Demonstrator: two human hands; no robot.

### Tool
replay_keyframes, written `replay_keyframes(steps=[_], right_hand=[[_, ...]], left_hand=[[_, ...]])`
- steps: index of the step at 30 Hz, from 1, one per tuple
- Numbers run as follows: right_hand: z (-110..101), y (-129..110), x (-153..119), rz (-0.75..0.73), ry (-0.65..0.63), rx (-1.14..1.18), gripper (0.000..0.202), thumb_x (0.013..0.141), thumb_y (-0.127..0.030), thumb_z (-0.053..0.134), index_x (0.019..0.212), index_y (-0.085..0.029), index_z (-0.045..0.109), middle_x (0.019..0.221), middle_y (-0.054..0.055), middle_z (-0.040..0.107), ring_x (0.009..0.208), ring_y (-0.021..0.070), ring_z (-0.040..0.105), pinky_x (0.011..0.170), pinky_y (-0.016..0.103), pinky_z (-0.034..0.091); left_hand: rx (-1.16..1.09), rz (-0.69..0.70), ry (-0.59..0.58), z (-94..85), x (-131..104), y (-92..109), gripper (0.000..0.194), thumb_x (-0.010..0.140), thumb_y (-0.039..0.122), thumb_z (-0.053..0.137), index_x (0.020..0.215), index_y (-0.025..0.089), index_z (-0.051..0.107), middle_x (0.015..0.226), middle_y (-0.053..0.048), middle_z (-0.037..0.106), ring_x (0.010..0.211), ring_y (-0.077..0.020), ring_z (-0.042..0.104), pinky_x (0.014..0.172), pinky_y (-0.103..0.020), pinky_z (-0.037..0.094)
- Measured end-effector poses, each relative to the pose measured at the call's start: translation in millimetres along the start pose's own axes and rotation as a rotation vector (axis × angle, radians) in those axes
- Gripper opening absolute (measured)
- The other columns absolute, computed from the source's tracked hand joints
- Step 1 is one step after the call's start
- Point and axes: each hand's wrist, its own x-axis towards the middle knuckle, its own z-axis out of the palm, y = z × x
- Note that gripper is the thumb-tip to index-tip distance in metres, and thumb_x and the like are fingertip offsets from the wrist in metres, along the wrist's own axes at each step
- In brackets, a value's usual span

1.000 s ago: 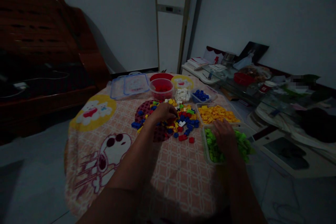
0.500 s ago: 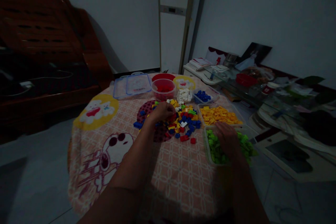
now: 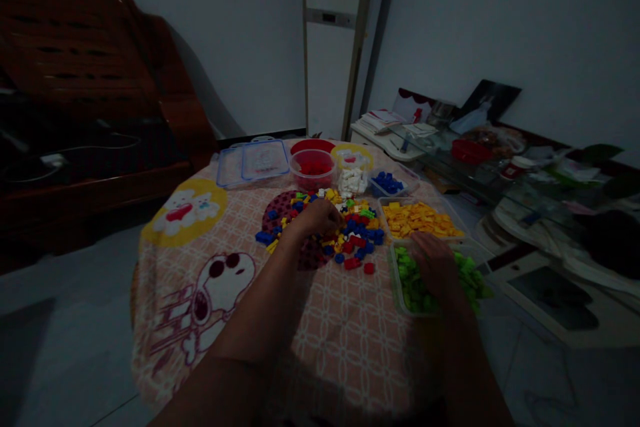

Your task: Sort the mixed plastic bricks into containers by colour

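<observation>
The left hand [image 3: 323, 217] reaches into the heap of mixed blocks [image 3: 364, 235] on the desk [image 3: 345, 327], fingers curled downward; whether that grip pinches a block cannot be told. The right hand [image 3: 436, 263] lies over the tub [image 3: 397, 290] of green blocks [image 3: 410, 283], fingertips near the yellow blocks [image 3: 420, 220]; its grip is unclear too. The tub seems close to the desk's right edge, so a push from the right wrist could tip it. A careless left-hand sweep could scatter the loose red blocks [image 3: 352, 263].
</observation>
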Motion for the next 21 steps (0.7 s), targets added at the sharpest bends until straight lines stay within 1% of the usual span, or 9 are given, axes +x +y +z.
replay_keyframes(steps=[2,7,9,11,16,19,21], right_hand=[[-0.7,-0.9,0.0,-0.006,-0.005,-0.001,0.037,0.096,-0.030,0.042,0.121,-0.018,0.067,0.125,0.014,0.069,0.120,0.0297,0.059,0.106,0.053,0.042],[-5.1,-4.8,0.6,-0.014,0.013,0.034,0.036,0.096,-0.028,0.042,0.120,-0.018,0.067,0.124,0.014,0.069,0.119,0.0294,0.060,0.107,0.052,0.042],[-5.7,-5.2,0.6,-0.010,0.013,0.040,0.036,0.095,-0.028,0.043,0.120,-0.019,0.067,0.124,0.014,0.070,0.119,0.0294,0.060,0.107,0.052,0.042],[-5.2,-4.7,0.4,-0.005,0.008,0.040,0.036,0.095,-0.029,0.043,0.120,-0.018,0.066,0.125,0.014,0.069,0.119,0.0296,0.059,0.107,0.052,0.042],[-3.3,-3.8,0.3,0.011,-0.002,0.022,0.038,0.095,-0.028,0.042,0.121,-0.018,0.066,0.126,0.014,0.069,0.121,0.0304,0.059,0.107,0.053,0.042],[-3.3,-4.3,0.5,0.013,-0.003,0.020,0.038,0.095,-0.029,0.041,0.121,-0.018,0.067,0.126,0.014,0.069,0.120,0.0305,0.059,0.108,0.053,0.041],[-3.5,-4.5,0.5,0.010,-0.003,0.027,0.038,0.096,-0.030,0.042,0.121,-0.017,0.067,0.126,0.015,0.069,0.120,0.0309,0.059,0.108,0.054,0.041]], left_hand=[[0.080,-0.023,-0.032,0.7,-1.1,3.9,0.022,0.064,0.007,0.065,0.078,0.015,0.079,0.072,-0.003,0.074,0.066,-0.0147,0.065,0.059,-0.020,0.043],[0.307,-0.086,-0.033,6.9,-0.3,20.3,0.027,0.063,0.010,0.069,0.086,0.020,0.080,0.086,-0.006,0.077,0.077,-0.0196,0.068,0.063,-0.023,0.045],[0.351,-0.109,-0.031,8.8,-0.1,23.9,0.028,0.064,0.011,0.069,0.088,0.020,0.080,0.088,-0.008,0.077,0.079,-0.0212,0.068,0.064,-0.024,0.046],[0.343,-0.107,-0.031,9.3,-0.5,23.4,0.027,0.065,0.011,0.068,0.088,0.019,0.080,0.088,-0.008,0.077,0.079,-0.0211,0.068,0.064,-0.024,0.045],[0.175,-0.022,-0.007,3.4,-0.2,9.1,0.022,0.066,0.007,0.065,0.082,0.016,0.078,0.080,-0.003,0.076,0.073,-0.0155,0.067,0.061,-0.020,0.043],[-0.019,0.038,0.082,4.7,5.1,4.4,0.017,0.068,0.010,0.064,0.079,0.014,0.076,0.069,-0.001,0.073,0.066,-0.0134,0.065,0.061,-0.019,0.045],[-0.241,0.076,0.162,14.3,11.6,9.0,0.015,0.070,0.014,0.065,0.081,0.012,0.075,0.065,0.000,0.071,0.063,-0.0130,0.064,0.061,-0.020,0.047]])
